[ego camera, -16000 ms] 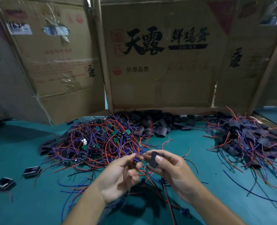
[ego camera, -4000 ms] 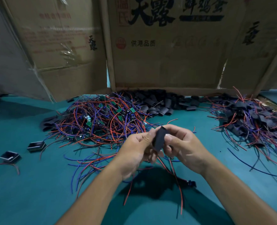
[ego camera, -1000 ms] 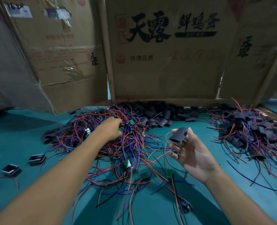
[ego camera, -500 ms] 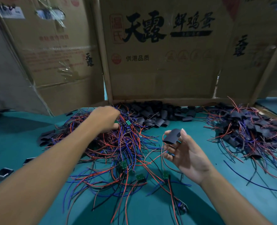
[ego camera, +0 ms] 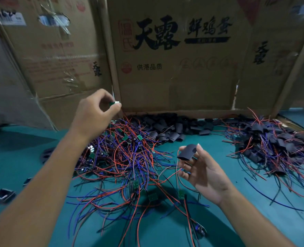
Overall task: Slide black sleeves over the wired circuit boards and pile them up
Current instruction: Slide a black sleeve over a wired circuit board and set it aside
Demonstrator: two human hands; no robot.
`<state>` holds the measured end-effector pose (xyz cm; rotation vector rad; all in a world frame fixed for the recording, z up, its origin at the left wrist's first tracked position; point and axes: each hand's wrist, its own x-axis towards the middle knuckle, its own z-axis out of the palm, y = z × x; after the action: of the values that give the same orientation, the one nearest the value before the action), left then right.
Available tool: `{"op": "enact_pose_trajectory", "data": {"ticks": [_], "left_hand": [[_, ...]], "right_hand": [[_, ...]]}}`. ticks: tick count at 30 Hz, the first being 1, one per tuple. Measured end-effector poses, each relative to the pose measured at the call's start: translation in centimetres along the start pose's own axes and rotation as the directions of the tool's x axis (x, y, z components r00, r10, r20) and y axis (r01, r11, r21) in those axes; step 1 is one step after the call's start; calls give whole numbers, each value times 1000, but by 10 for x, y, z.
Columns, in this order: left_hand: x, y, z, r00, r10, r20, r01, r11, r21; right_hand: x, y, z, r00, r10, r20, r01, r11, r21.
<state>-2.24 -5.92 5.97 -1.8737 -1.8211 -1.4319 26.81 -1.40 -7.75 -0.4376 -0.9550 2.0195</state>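
My left hand [ego camera: 94, 113] is raised above the tangle of bare wired boards [ego camera: 122, 157] and pinches a small green circuit board [ego camera: 115, 103] between thumb and fingers; its red and blue wires trail down into the tangle. My right hand [ego camera: 203, 173] hovers to the right of the tangle, palm up, holding one black sleeve [ego camera: 186, 154] at its fingertips. A heap of loose black sleeves [ego camera: 169, 127] lies at the back by the cardboard. The pile of sleeved boards [ego camera: 276, 145] sits at the right.
Cardboard box walls [ego camera: 174, 72] stand along the back of the teal table [ego camera: 254, 211]. Loose green boards [ego camera: 153, 196] with wires lie near me. Small black open casings [ego camera: 3, 194] sit at the left edge.
My left hand has lifted up out of the tangle with a green board pinched in it, its wires pulling up after it. My right hand stays put with the sleeve.
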Motion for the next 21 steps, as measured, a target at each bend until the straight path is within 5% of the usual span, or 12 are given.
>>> {"op": "enact_pose_trajectory", "data": {"ticks": [2,5,7,14,17,21], "left_hand": [[-17,6,11,979,-201,-33,178,920,-349],[-45,16,32,832,-544,105,408,472,-782],[-61,18,44,737,-629,249,496,252,-831],[-91,22,69,714,-581,391,571,160,-805],[-99,23,72,742,-496,451,563,96,-821],[-103,28,68,819,-300,490,548,153,-822]], "right_hand": [[0,0,0,1000,-1,-2,1,1000,-1],[0,0,0,1000,8,-5,-8,1000,7],[0,1,-1,1000,14,-2,-14,1000,9],[-5,-5,5,988,65,139,-70,997,32],[-11,-3,10,941,87,327,-100,995,22],[-16,1,23,914,55,402,-68,998,18]]}}
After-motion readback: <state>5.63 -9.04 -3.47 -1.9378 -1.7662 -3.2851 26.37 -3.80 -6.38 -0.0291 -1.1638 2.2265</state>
